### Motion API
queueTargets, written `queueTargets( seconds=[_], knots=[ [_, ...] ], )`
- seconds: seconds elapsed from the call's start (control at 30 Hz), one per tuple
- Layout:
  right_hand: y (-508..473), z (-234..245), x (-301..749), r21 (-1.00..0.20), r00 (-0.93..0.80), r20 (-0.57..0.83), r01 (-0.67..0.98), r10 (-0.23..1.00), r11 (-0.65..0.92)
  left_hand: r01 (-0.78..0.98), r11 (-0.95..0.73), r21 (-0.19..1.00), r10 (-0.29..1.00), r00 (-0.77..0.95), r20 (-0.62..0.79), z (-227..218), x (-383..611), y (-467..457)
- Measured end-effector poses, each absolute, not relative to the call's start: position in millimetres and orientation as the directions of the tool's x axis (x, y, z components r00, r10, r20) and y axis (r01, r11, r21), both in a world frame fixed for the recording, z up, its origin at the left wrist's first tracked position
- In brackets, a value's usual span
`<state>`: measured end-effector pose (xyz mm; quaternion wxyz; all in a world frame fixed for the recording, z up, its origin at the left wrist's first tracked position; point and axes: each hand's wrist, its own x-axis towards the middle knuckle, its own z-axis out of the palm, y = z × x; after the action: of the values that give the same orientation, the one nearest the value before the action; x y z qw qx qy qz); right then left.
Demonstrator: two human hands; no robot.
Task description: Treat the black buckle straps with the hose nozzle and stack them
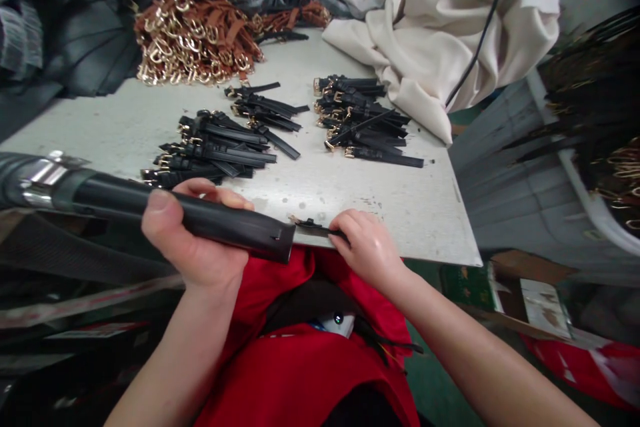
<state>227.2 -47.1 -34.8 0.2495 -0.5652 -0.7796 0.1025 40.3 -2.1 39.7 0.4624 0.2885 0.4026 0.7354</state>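
My left hand (200, 240) is wrapped around a black hose nozzle (250, 227), a thick tube with a metal clamp farther back. The nozzle's cut end points right. Just past that end, my right hand (367, 247) pinches a thin black strap (316, 227) near the table's front edge. The strap's far end, with a small fitting, lies close to the nozzle mouth; I cannot tell whether they touch. Beyond my left hand lies a pile of black buckle straps (220, 147). Farther back is a smaller group (270, 110), and another pile (365, 120) sits to the right.
A heap of brown straps with gold-coloured hardware (200, 33) covers the back left of the white table (430, 213). Cream material (425, 33) drapes over the back right. Beyond the right edge stand a large grey bin (515, 153) and an open cardboard box (530, 280).
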Motion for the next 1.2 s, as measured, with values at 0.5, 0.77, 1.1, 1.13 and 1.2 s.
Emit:
queueTargets(
  seconds=[0.5, 0.77, 1.1, 1.13, 1.2],
  knots=[
    [-51, -38, 226, -0.396, -0.254, 0.319, 0.839, 0.913, 0.372, -0.452, -0.213, 0.866, 0.951, -0.3, 0.077, 24, 79, 4],
    [-66, -40, 230, -0.483, -0.213, 0.371, 0.788, 0.904, 0.383, -0.472, -0.21, 0.856, 0.938, -0.344, 0.04, 26, 68, 9],
    [-66, -51, 233, -0.502, -0.151, 0.324, 0.81, 0.934, 0.304, -0.493, -0.133, 0.86, 0.936, -0.348, -0.055, 26, 61, 19],
    [-66, -51, 234, -0.469, -0.135, 0.318, 0.838, 0.938, 0.28, -0.489, -0.158, 0.858, 0.912, -0.406, -0.063, 30, 49, 21],
    [-63, -50, 236, -0.409, -0.119, 0.278, 0.883, 0.953, 0.23, -0.477, -0.195, 0.857, 0.857, -0.507, -0.087, 39, 27, 21]
  ],
)
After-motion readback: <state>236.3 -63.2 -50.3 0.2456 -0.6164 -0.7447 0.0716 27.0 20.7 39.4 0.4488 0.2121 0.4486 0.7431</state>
